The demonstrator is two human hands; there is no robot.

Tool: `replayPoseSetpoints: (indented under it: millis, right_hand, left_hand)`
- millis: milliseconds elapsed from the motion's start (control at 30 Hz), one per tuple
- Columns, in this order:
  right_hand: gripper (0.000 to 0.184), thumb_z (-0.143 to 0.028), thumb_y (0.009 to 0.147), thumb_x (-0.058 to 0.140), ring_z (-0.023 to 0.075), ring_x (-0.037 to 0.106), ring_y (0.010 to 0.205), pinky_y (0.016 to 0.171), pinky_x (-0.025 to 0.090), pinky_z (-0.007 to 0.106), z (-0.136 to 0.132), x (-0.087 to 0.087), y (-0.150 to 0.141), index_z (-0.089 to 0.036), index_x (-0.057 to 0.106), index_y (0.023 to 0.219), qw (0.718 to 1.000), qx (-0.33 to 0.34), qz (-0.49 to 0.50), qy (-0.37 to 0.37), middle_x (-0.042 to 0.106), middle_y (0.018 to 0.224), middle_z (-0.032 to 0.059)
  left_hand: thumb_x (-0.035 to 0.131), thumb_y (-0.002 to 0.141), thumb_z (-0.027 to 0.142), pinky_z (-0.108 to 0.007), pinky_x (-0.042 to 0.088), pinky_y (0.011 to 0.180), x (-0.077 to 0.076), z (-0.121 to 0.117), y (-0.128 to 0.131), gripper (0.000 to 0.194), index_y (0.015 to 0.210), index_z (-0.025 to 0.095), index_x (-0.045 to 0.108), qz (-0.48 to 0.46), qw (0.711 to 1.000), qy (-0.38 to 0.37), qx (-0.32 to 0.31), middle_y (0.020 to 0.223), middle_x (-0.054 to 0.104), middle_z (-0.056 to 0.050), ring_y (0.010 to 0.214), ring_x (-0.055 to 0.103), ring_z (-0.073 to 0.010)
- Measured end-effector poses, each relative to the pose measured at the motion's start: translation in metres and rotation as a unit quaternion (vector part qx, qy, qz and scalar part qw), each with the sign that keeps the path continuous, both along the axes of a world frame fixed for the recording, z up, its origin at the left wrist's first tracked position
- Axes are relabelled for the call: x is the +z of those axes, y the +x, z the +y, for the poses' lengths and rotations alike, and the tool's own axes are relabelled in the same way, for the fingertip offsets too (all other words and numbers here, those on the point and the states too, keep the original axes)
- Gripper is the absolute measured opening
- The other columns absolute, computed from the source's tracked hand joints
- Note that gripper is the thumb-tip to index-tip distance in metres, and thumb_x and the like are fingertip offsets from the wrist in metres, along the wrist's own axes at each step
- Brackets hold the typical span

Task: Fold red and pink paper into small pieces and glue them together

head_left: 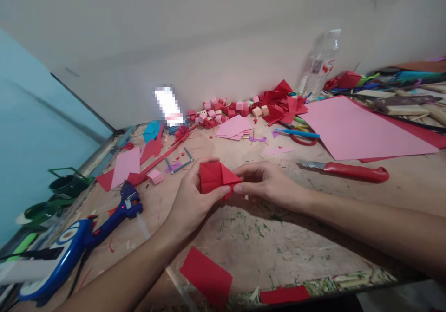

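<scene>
A piece of folded red paper (211,177) is held between both hands above the middle of the wooden table. My left hand (195,193) is closed around its left side, with the thumb along the lower edge. On the right, my right hand (265,180) pinches the pointed corner between thumb and fingers. Creases and a triangular flap show on the paper; its underside is hidden. Below the left wrist lies a flat red paper piece (208,277). A knife with a red handle (355,171) rests to the right of my right hand.
At left are a blue glue gun (118,214) and green cups (66,185). Small red and pink paper cubes (212,112) pile along the wall, near a lit phone (168,107). Pink sheets (369,128), a blue pen (298,133) and a clear bottle (320,68) are at back right.
</scene>
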State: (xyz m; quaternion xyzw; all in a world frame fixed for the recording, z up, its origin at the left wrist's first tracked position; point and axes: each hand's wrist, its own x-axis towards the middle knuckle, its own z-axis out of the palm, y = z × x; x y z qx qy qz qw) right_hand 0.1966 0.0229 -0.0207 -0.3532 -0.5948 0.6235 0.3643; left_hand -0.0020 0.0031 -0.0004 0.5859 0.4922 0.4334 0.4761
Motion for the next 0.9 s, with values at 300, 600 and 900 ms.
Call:
replayPoseSetpoints:
  millis: [300,600,900]
  right_hand:
    - [0.014,-0.029,0.079,0.077,0.0110,0.056,0.056,0.050,0.042,0.022,0.001,0.001,0.002,-0.017,0.076,0.086,0.999,-0.011,-0.041,-0.004,0.068,0.066,0.0001]
    - [0.028,-0.040,0.084,0.078,0.0154,0.065,0.073,0.064,0.052,0.026,-0.001,0.003,0.002,-0.017,0.078,0.099,1.000,0.005,-0.013,0.015,0.075,0.089,0.0050]
    - [0.029,-0.044,0.081,0.079,0.0139,0.060,0.064,0.061,0.049,0.026,0.001,0.003,0.003,-0.017,0.076,0.074,0.999,-0.002,-0.017,0.039,0.071,0.071,0.0022]
  left_hand:
    - [0.080,0.079,0.039,-0.029,0.057,0.062,0.006,-0.002,0.000,0.028,0.098,0.020,0.072,0.048,0.999,0.025,0.000,0.081,0.073,-0.002,0.071,0.069,-0.0196]
    - [0.080,0.080,0.045,-0.035,0.061,0.071,-0.003,0.007,-0.009,0.026,0.090,0.021,0.078,0.037,0.998,0.046,0.028,0.092,0.079,-0.006,0.081,0.073,-0.0237]
    - [0.082,0.076,0.032,-0.031,0.058,0.069,0.001,0.002,-0.002,0.019,0.090,0.020,0.074,0.001,1.000,0.015,-0.002,0.088,0.077,-0.004,0.079,0.073,-0.0216]
